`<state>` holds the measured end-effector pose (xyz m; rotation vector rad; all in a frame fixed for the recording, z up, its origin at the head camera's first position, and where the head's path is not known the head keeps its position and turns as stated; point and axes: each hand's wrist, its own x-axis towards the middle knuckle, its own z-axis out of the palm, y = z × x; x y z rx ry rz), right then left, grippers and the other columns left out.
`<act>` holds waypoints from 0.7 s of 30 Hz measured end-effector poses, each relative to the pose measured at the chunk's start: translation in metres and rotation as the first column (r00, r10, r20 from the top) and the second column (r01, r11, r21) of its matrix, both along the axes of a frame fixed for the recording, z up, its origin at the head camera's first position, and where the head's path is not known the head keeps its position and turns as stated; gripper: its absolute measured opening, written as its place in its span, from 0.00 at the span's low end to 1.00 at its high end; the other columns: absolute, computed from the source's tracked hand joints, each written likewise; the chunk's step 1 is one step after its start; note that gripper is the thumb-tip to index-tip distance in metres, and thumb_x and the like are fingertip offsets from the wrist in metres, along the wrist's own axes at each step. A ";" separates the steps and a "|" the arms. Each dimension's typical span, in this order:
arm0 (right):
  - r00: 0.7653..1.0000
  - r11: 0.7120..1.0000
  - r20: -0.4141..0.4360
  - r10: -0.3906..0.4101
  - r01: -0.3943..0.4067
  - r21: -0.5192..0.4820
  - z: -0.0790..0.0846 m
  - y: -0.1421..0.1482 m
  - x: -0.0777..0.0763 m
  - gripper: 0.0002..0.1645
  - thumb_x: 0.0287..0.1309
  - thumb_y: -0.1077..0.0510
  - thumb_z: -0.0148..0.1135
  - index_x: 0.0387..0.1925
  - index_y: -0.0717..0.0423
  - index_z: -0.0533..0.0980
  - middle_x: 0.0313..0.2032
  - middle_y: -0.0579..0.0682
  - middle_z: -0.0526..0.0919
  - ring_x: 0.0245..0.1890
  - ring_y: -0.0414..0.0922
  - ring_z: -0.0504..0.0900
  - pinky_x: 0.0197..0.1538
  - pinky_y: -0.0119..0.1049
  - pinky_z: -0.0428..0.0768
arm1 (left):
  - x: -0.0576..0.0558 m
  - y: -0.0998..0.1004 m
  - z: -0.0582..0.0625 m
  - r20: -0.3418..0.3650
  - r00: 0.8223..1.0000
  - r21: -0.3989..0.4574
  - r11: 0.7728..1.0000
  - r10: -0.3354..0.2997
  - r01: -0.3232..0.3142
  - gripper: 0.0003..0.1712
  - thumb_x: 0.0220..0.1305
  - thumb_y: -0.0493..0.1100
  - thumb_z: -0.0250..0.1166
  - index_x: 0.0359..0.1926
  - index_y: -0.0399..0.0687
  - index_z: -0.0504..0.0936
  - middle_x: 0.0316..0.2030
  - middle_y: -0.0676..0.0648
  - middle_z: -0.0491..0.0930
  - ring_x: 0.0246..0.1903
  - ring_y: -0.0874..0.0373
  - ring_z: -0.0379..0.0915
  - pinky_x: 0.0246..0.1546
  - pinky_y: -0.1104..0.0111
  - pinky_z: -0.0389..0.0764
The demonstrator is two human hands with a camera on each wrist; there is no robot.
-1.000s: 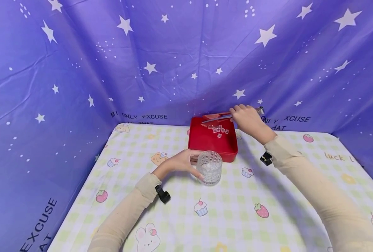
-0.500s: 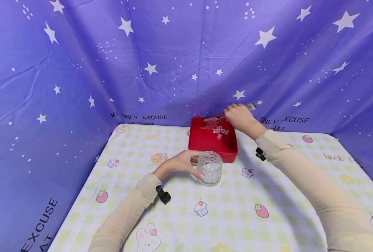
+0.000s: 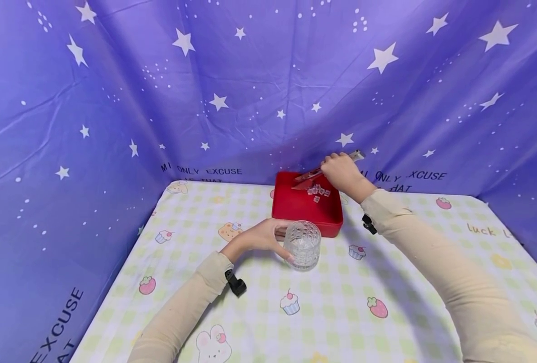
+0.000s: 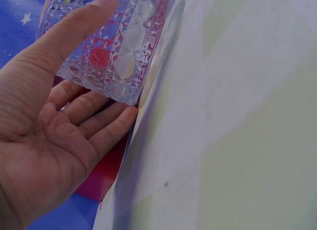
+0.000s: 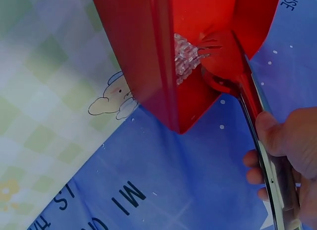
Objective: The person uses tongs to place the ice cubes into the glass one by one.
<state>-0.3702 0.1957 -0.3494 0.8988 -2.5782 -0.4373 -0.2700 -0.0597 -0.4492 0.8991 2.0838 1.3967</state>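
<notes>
My left hand (image 3: 263,236) holds a clear, faceted drinking glass (image 3: 304,246) upright on the table, just in front of a red square tray (image 3: 287,205). In the left wrist view the thumb lies across the near side of the glass (image 4: 126,46), with the fingers behind and below it. My right hand (image 3: 342,172) grips metal-handled serving tongs (image 5: 255,108) with red slotted heads. These heads reach down into the tray's far part, beside a small heap of clear ice-like cubes (image 3: 319,191). Whether the tongs pinch a cube cannot be made out.
A checked tablecloth (image 3: 332,307) printed with cupcakes and strawberries covers the table. Purple star-patterned curtains (image 3: 250,75) rise at the back and sides, close behind the tray. The tray's raised wall (image 5: 148,56) shows in the right wrist view.
My right hand has moved left and the tongs have dipped deeper into the tray, their arms coming closer together. The left hand and the glass stay in place.
</notes>
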 end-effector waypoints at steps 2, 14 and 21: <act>1.000 1.000 0.002 -0.004 0.004 -0.002 -0.002 0.000 0.000 0.09 0.64 0.71 0.58 0.35 0.65 0.84 0.34 0.61 0.87 0.36 0.58 0.83 0.41 0.51 0.85 | 0.000 0.000 0.000 0.005 1.000 0.007 1.000 -0.003 0.003 0.50 0.45 0.35 0.83 0.71 0.50 0.73 0.65 0.49 0.79 0.65 0.56 0.76 0.67 0.69 0.76; 1.000 0.999 0.026 0.000 0.001 -0.035 -0.005 0.000 -0.001 0.10 0.60 0.71 0.59 0.25 0.61 0.81 0.30 0.58 0.85 0.33 0.57 0.82 0.38 0.50 0.84 | 0.001 0.001 0.000 0.001 1.000 0.006 1.000 -0.002 0.002 0.50 0.44 0.34 0.83 0.71 0.49 0.73 0.64 0.49 0.80 0.64 0.56 0.76 0.67 0.70 0.76; 0.998 1.000 0.054 0.011 -0.010 -0.023 0.000 -0.007 0.000 0.06 0.55 0.70 0.61 0.25 0.61 0.80 0.31 0.58 0.85 0.36 0.57 0.83 0.42 0.50 0.84 | 0.002 0.001 0.001 0.003 1.000 0.018 1.000 0.003 -0.003 0.51 0.43 0.33 0.84 0.70 0.48 0.73 0.64 0.48 0.80 0.64 0.57 0.77 0.67 0.70 0.75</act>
